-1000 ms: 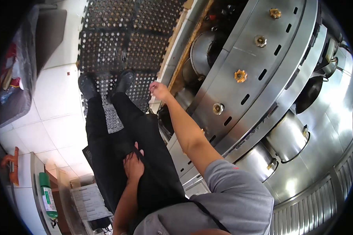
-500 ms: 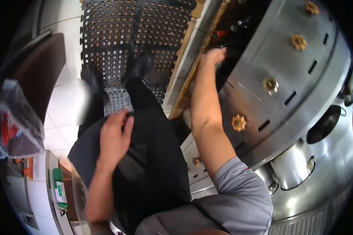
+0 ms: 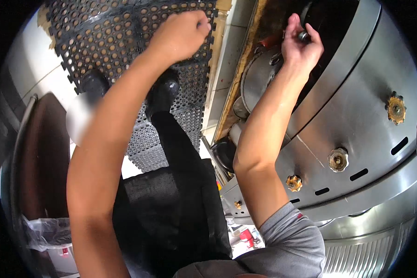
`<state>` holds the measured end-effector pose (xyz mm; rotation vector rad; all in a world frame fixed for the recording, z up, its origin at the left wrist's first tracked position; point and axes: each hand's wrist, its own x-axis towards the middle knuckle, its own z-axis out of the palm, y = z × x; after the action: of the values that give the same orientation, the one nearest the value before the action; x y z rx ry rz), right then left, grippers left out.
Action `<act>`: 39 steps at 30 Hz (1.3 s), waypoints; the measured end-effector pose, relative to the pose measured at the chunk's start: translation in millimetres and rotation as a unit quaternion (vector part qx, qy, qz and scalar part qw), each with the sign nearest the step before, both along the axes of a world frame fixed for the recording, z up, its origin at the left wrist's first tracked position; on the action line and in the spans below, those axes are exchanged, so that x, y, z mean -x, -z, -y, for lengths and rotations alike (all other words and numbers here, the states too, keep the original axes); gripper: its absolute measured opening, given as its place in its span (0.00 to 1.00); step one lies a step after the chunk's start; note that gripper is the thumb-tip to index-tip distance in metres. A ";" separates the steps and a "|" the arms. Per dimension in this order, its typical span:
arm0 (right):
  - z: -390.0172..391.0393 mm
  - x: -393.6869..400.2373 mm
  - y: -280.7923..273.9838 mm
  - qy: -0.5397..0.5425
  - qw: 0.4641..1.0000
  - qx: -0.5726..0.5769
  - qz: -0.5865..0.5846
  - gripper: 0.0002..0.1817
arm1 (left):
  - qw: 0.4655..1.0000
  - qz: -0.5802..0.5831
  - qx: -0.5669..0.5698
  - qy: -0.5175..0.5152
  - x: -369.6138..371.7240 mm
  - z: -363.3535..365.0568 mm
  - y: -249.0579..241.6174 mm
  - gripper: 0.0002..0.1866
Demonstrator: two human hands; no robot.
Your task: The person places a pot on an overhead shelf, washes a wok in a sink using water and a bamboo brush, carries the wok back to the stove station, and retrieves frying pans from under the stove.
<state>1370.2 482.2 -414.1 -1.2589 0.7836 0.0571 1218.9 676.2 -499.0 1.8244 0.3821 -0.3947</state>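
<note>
My right hand reaches into the dark shelf space under the steel stove front, palm up. Its fingers are curled around a small metal piece with a dark rounded end; the rest of this piece is hard to make out. A curved shiny edge shows just beyond the fingertips. Close to my right wrist is a round grey pot, and a red-orange object lies beside the hand. My left hand hangs above the black rubber mat, loosely closed, with nothing seen in it.
The steel stove front with rusty knobs runs along the right. A perforated black mat covers the floor under my shoes. On the left stands a brown panel, with clear plastic wrap below it.
My left hand has swung forward from my lap to over the mat, its fingers now curled. My right hand has turned palm up, with the metal piece now visible in it. The view has shifted.
</note>
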 end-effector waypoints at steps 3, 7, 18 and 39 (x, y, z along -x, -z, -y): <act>39.5 -25.7 11.3 0.059 0.981 -0.184 0.031 0.06 | 0.998 -0.035 0.053 0.014 -9.6 30.5 13.4 0.15; 72.3 -2.9 15.7 -0.054 0.943 -0.317 0.085 0.09 | 0.983 -0.023 0.181 0.036 -68.1 69.2 -8.0 0.20; 80.8 67.8 4.3 -0.061 0.975 -0.204 0.068 0.13 | 0.765 -0.214 0.598 0.106 -111.1 151.7 -34.7 0.23; -2.5 169.1 3.4 -0.180 0.915 0.357 -0.062 0.17 | 0.825 -0.272 0.495 -0.005 -37.8 77.3 -55.2 0.08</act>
<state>1201.0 484.7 -417.5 -2.1075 0.6893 0.1596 1256.7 598.9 -443.8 0.6600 0.4533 -0.9152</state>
